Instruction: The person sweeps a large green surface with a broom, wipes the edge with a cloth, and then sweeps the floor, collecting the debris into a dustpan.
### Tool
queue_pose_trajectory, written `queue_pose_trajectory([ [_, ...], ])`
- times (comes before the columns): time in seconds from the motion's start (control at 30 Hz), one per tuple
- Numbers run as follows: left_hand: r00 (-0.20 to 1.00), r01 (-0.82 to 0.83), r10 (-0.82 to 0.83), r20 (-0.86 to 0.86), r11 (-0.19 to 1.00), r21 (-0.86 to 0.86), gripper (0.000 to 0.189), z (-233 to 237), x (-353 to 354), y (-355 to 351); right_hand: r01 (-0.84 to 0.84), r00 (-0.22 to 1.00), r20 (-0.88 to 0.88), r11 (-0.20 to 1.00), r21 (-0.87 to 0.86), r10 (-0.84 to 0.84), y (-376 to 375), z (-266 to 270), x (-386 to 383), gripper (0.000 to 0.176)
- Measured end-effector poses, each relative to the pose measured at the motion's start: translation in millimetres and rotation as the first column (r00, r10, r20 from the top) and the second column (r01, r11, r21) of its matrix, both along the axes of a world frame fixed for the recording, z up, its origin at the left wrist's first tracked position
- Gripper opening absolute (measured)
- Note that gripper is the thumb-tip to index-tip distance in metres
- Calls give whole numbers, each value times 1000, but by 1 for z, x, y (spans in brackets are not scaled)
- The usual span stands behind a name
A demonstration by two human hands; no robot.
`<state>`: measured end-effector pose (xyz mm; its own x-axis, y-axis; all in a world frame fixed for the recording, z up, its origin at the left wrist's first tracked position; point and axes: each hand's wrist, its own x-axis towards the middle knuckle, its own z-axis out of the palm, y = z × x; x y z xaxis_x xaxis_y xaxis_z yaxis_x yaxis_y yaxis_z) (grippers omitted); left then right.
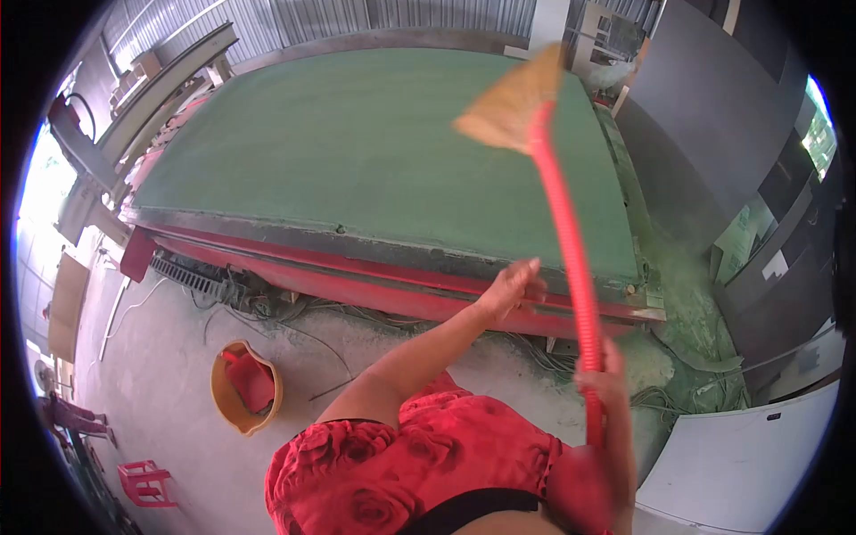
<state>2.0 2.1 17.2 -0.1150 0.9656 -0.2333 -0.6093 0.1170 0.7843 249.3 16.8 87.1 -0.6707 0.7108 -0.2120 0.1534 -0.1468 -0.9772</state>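
Observation:
My right hand point(606, 374) is wrapped round the red handle of a broom point(571, 241), low on the shaft. The broom is raised, its tan bristle head point(513, 105) blurred and up over the far right part of a large green-topped machine table point(357, 143). My left hand point(514, 290) is held out near the table's front edge, left of the handle and apart from it. Its fingers are loosely bent and hold nothing that I can see.
A yellow bucket point(221, 392) with a red scoop-like thing point(250, 383) stands on the floor at left. Cables point(330, 319) lie along the table base. A red stool point(144, 483) and a person's legs point(76, 417) show far left. Grey panels point(713, 116) lean at right above a white panel point(731, 473).

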Motion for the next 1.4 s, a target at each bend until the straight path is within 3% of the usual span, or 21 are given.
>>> queue_pose_trajectory([
  [0.03,969,-235,233,84,972,21,41,12,4,-3,-80,997,16,997,-16,80,-6,-9,-11,71],
  [0.07,965,-252,249,87,968,17,41,11,1,-7,-164,986,30,986,-33,165,-10,-20,-22,71],
  [0.13,903,-418,421,-85,907,43,43,2,-10,-19,-234,970,51,971,-51,237,-26,-32,-40,72],
  [0.17,893,-440,442,-86,897,39,43,-7,-13,-26,-284,955,69,957,-63,288,-30,-39,-47,72],
  [0.23,898,-426,395,-195,892,-151,40,-30,-12,-46,-327,940,73,941,-91,334,-35,-55,-43,73],
  [0.3,953,-277,232,-192,928,-250,40,-33,-9,-64,-264,951,153,964,-39,267,-34,-67,-29,73],
  [0.37,966,-241,201,-161,926,-290,41,-31,-3,-77,-138,971,168,974,-177,168,-31,-74,-3,71],
  [0.43,989,-67,26,-143,954,-291,45,-40,0,-84,11,986,164,983,-184,19,-26,-79,25,67],
  [0.57,992,-46,6,-128,950,-310,46,-63,-8,-102,173,983,85,979,-112,-164,8,-92,87,64],
  [0.67,992,-106,77,-101,942,-318,33,-81,-25,-126,430,873,213,899,85,-438,48,-98,121,62],
  [0.73,990,-65,13,-143,928,-367,46,-81,-43,-150,444,854,241,887,125,-461,82,-106,138,60],
  [0.8,989,-87,33,-146,920,-383,46,-88,-63,-172,481,828,215,852,206,-519,99,-90,134,57],
  [1.0,984,-132,72,-165,913,-387,48,-98,-121,-233,595,745,95,722,353,-661,37,-20,4,50],
  [1.13,980,-141,76,-187,920,-366,52,-88,-170,-280,476,827,148,814,332,-543,7,-11,-75,44],
  [1.23,969,-220,158,-192,907,-360,54,-90,-207,-320,229,973,-39,940,251,-227,-43,-5,-169,47],
  [1.33,950,-290,228,-215,898,-332,54,-88,-242,-352,57,997,-66,977,206,-44,-103,1,-265,52],
  [1.4,937,-329,276,-214,903,-277,55,-80,-265,-364,-150,981,-101,978,148,166,-142,6,-320,57],
])
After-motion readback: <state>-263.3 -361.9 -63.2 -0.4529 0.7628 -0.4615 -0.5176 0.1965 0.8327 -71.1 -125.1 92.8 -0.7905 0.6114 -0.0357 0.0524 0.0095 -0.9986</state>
